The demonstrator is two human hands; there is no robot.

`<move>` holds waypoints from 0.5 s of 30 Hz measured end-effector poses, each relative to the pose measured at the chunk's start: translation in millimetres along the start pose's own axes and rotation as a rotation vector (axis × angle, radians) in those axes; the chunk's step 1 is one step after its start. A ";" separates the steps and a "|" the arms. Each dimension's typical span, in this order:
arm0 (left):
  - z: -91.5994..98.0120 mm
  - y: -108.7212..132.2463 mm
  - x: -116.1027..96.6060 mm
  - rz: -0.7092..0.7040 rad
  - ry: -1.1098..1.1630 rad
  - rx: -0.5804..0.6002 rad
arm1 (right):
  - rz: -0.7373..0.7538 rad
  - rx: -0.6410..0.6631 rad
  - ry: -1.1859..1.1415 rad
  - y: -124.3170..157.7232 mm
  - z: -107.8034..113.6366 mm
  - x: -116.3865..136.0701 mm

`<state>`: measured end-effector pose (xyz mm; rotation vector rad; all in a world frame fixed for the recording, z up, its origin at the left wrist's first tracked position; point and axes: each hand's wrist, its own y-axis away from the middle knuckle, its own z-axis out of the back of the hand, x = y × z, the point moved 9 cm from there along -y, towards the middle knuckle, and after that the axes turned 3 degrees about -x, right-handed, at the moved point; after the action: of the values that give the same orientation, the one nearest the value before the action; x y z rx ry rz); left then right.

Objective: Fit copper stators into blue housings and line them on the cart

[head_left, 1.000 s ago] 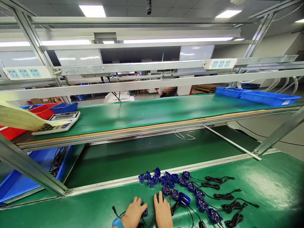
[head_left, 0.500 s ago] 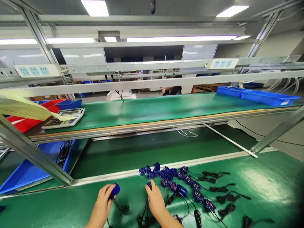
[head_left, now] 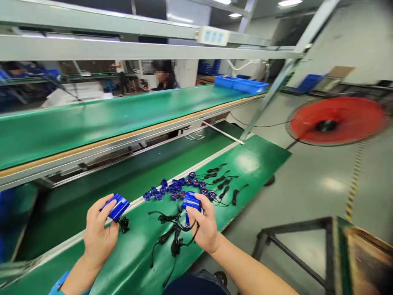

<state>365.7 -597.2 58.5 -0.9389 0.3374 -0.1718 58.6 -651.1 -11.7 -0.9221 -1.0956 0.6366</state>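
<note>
My left hand (head_left: pixel 102 227) is closed around a shiny blue plastic housing (head_left: pixel 120 209), raised above the bench. A small bundle of black cable (head_left: pixel 124 224) hangs beside it. In my right hand (head_left: pixel 204 221) another blue plastic housing (head_left: pixel 190 200) is gripped between thumb and fingers, with a black cable running below it. A further blue piece shows under that thumb, partly hidden. Behind the hands lies a cluster of small blue ribbed parts (head_left: pixel 175 186), several with orange-coloured insides. Coiled black cables (head_left: pixel 176 241) rest on the green bench (head_left: pixel 132 254) between my hands.
More cable bundles (head_left: pixel 224 180) lie toward the bench's far right end. A green shelf (head_left: pixel 123 116) runs above, carrying blue bins (head_left: pixel 245 85). A slanted metal post (head_left: pixel 267 98) stands at the right, with a red fan (head_left: pixel 340 119) beyond it. A person (head_left: pixel 166 78) is behind the shelf.
The view has swung right and down. My right hand has left the blue parts and is raised with a blue housing. My left hand still holds its blue piece, now higher and turned.
</note>
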 end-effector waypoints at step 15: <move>-264.7 90.4 -478.6 -0.447 1.246 1.053 | -0.440 -0.370 1.141 172.0 431.8 105.6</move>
<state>-176.0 -607.4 -59.0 0.2746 1.0360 -1.2347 -308.6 -348.7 -40.3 -1.0797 -0.3274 -0.4724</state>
